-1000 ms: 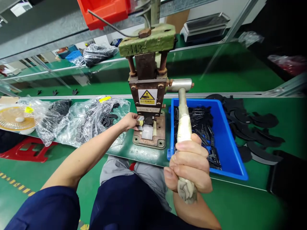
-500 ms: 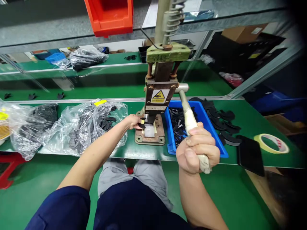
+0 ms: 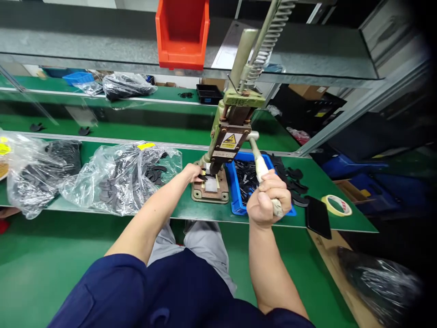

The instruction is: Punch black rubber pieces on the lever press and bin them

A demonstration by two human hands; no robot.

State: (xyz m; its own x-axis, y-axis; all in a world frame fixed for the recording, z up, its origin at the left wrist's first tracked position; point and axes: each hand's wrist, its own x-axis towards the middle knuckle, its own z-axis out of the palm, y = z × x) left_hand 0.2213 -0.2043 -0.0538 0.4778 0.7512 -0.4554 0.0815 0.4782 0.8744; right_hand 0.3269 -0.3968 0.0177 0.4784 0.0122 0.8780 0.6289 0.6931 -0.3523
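My right hand (image 3: 269, 199) is wrapped around the tape-covered lever handle (image 3: 261, 167) of a hand press (image 3: 228, 139). At the press's metal base (image 3: 210, 196), my left hand (image 3: 194, 173) pinches a small black part (image 3: 203, 178) whose full shape is hidden. It holds the part beside the pale block (image 3: 211, 184) under the ram (image 3: 215, 166). From this angle I cannot tell whether the ram touches the part. A yellow hand-warning label (image 3: 231, 140) is on the press front.
Right of the press stands a blue bin (image 3: 235, 191) of small black pieces, with curved black parts (image 3: 296, 184), a black flat device (image 3: 318, 217) and a tape roll (image 3: 336, 205) beyond. Left lies a clear bag (image 3: 119, 182) of black parts. An orange bin (image 3: 182, 54) is on the shelf overhead.
The camera view has shifted and tilted, so the press now leans in the picture and more of the shelf shows. Both hands keep their holds on the lever and the black part.
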